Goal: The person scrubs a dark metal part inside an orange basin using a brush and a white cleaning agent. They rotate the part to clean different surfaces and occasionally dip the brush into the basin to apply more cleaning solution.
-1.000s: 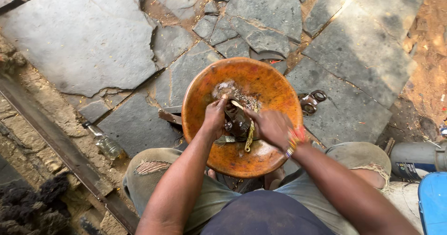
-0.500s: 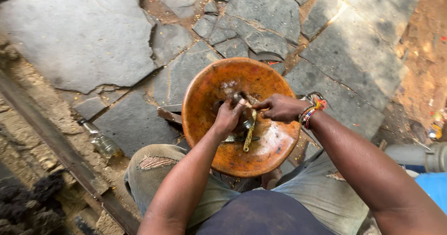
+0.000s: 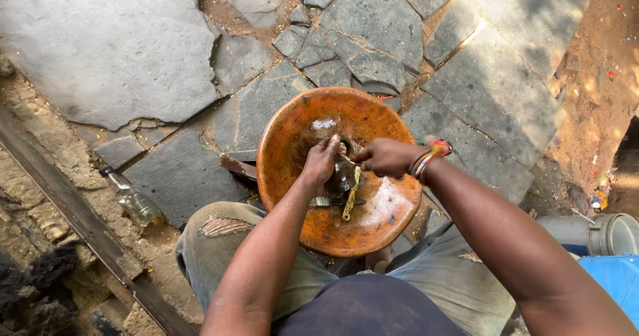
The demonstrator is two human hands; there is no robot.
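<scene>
A wide orange-brown metal bowl (image 3: 293, 136) rests between my knees on the stone paving. My left hand (image 3: 321, 165) is closed on a small dark object (image 3: 341, 175) in the middle of the bowl. My right hand (image 3: 385, 157), with coloured bands at the wrist, pinches something thin at the same spot; what it is stays hidden by the fingers. A yellowish strip (image 3: 349, 197) and a dark bar (image 3: 319, 202) hang or lie just below the hands inside the bowl.
Cracked grey stone slabs (image 3: 113, 50) cover the ground ahead. A clear glass bottle (image 3: 133, 199) lies at the left beside a dark rail (image 3: 73, 223). A grey pipe end (image 3: 606, 233) and a blue container (image 3: 616, 283) sit at the right.
My right hand has moved from the near side of the bowl to its right side, level with the left hand. The view has shifted a little to the left.
</scene>
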